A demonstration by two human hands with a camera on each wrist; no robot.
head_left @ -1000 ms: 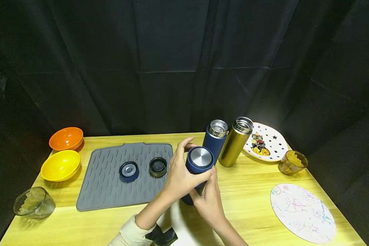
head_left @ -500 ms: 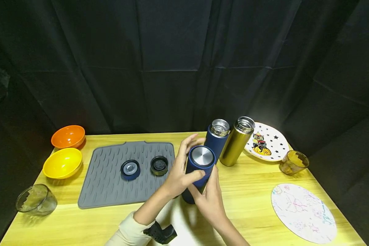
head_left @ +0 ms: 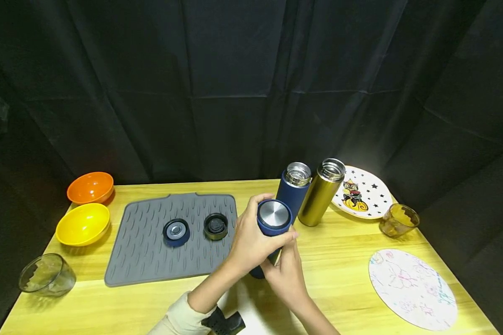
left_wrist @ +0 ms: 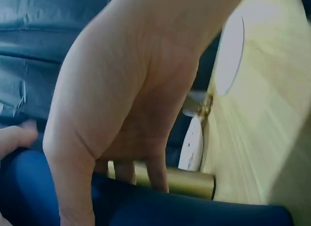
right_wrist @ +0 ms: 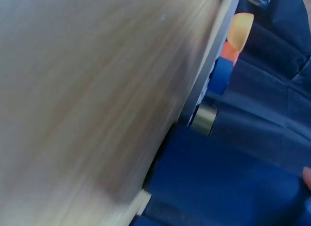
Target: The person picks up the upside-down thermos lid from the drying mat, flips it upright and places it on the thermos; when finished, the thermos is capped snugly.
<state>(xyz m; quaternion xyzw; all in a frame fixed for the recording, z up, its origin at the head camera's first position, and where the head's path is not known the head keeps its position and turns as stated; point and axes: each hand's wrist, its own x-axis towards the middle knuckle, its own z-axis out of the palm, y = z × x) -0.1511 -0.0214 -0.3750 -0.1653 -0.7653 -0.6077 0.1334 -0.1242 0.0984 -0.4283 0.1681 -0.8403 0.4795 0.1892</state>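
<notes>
Both hands are on a dark blue thermos bottle point(left_wrist: 194, 210) that stands upright, capped by a lid with a brushed silver disc point(head_left: 274, 213). My left hand point(head_left: 248, 239) wraps round the upper end, its thumb stretched across the near side just below the lid. Lower down, my right hand point(head_left: 286, 279) grips the body from the right. Its far fingers are hidden behind the bottle. In the right wrist view the bottle's blue body point(right_wrist: 218, 182) rises from the table, with only a fingertip of a hand showing at the edge.
Behind the hands stand an uncapped blue bottle point(head_left: 292, 190) and an uncapped gold bottle point(head_left: 318, 200). A grey mat point(head_left: 146, 251) bears a blue lid point(head_left: 176, 232) and a gold-rimmed lid point(head_left: 215, 226). Bowls point(head_left: 82, 225) and a glass point(head_left: 48, 277) line the left; plates point(head_left: 415, 291) the right.
My left hand has shifted round the top of the bottle, its thumb sliding to the right and its fingers closing in behind the lid. My right hand has stayed on the body.
</notes>
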